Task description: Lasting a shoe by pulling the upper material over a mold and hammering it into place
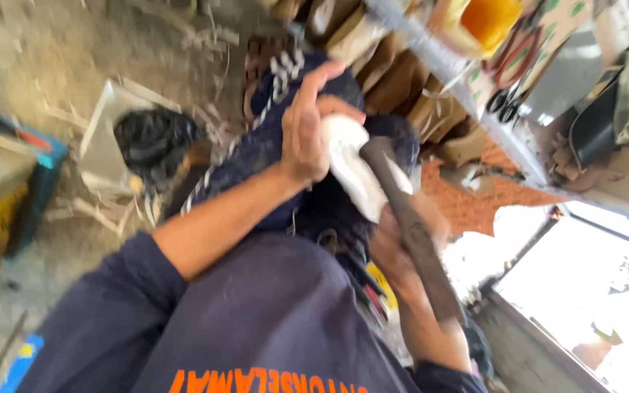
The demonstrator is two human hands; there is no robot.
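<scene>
Dark blue sleeves [111, 313] lie nearest. Left hand [307, 127] is closed over a dark shoe [271, 138] with a white sole [354, 171]. Right hand [394, 247], below the shoe, grips a hammer [409, 218] touching the sole.

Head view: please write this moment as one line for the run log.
left hand: presses dark shoe | right hand: grips hammer | hammer head: at white sole | image: blurred
</scene>
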